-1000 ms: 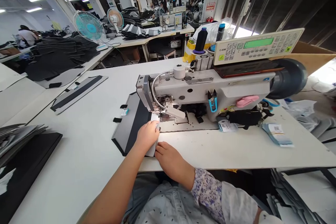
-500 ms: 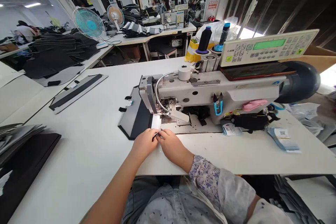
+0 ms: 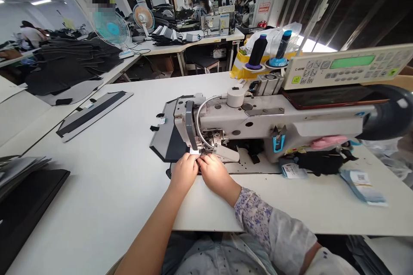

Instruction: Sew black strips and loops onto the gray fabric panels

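A grey and black fabric panel (image 3: pixel 166 137) lies partly beneath the head of a sewing machine (image 3: pixel 248 116). Small black tabs and a white label show along its far left edge. My left hand (image 3: pixel 183 173) is closed, its fingers pinching the near edge of the panel just in front of the needle area. Right beside it, my right hand (image 3: pixel 217 177) pinches the same edge, fingertips almost touching the left ones. A light strip (image 3: pixel 194 151) shows just beyond the fingertips. The stitching point itself is hidden behind machine parts and fingers.
Another grey and black panel (image 3: pixel 93 114) lies on the table at left, near a dark stack (image 3: pixel 32 210). Blue thread snips (image 3: pixel 278 139) hang on the machine. Labels (image 3: pixel 363 184) lie at right. Thread cones (image 3: pixel 257 51) stand behind; fans and people are farther back.
Both hands have moved forward, closer to the needle area, with the panel's edge in their fingers. The panel has slid farther in under the machine head. The view has shifted slightly.
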A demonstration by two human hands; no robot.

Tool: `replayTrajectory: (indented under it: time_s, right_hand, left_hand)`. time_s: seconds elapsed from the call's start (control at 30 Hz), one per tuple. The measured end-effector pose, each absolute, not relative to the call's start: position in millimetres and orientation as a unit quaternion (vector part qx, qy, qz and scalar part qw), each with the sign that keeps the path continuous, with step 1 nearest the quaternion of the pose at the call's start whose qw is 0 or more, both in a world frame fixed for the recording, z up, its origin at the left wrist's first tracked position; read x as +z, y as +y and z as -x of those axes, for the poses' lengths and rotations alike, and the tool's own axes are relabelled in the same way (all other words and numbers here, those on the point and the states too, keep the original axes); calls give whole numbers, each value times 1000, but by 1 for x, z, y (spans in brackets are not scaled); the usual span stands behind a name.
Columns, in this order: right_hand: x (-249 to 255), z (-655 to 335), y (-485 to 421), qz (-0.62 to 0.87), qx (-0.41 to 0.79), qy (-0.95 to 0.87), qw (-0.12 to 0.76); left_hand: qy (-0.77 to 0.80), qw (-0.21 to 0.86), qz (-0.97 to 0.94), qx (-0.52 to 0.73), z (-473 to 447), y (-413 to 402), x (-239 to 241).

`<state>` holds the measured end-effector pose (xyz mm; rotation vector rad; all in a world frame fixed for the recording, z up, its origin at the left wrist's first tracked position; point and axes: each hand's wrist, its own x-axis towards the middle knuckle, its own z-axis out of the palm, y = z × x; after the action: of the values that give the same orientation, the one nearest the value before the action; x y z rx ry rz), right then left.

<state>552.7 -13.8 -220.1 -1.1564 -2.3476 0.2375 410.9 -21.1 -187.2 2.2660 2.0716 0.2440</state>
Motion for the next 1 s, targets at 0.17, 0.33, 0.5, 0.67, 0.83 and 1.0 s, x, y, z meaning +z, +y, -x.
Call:
replayTrajectory:
  time_s: [0.17,0.33,0.5,0.67,0.83,1.0]
  right_hand:
    - [-224,-560,-18,449,103,-842,280]
    - [-230,-562,-25,448,84,-843,285]
    - [-233,-561,-27,446,66,-843,293]
    - [-237,-562,-27,421,64,-848,315]
    - [-241,-564,-26,394,65,-851,341]
    - [-244,-570,-30,368,51,-859,353]
  left_hand:
    - [619,-53,-775,112,-400,-19,-199]
    - [592,-100,-793,102,-395,-19,-200]
    - [577,-101,-792,172,-392,-16,-199]
    - [589,-61,-777,212,-389,-18,-205]
    - [597,-31,-776,202,-388,-8,-204]
    - [586,7,-799,130,-365,-45,-188]
